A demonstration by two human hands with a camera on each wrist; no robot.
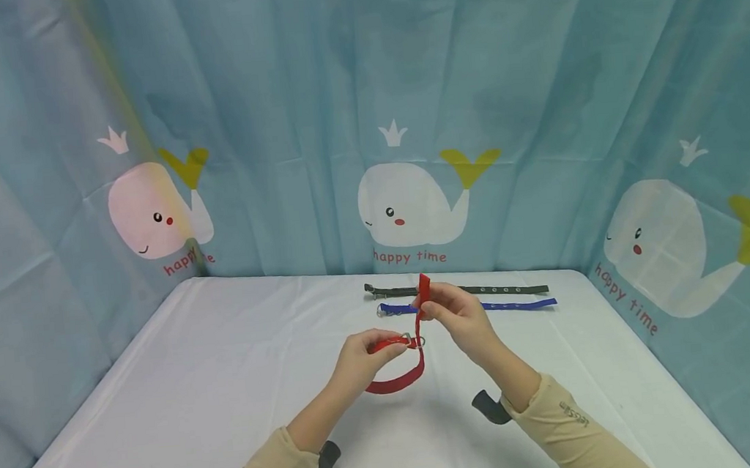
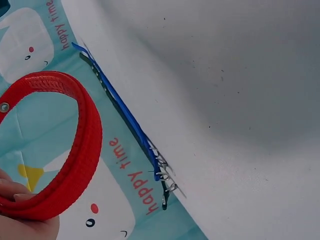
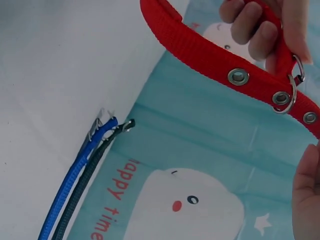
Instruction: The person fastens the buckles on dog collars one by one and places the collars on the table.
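Note:
A red collar [image 1: 396,385] with metal eyelets is looped in the air above the white table. My left hand [image 1: 366,356] pinches it close to the metal buckle [image 1: 407,339] and ring. Higher up and to the right, my right hand [image 1: 457,317] pinches the strap's free end [image 1: 424,289], which stands upright. In the right wrist view the eyelet strap [image 3: 215,62] runs through the D-ring [image 3: 287,100]. The left wrist view shows the collar's round loop [image 2: 90,135] with the left fingers at its lower side.
Behind the hands, a dark green collar [image 1: 505,289] and a blue collar [image 1: 519,305] lie straight, side by side, on the white table [image 1: 226,363]. A light blue curtain [image 1: 274,124] with whale prints hangs around the table's back and sides.

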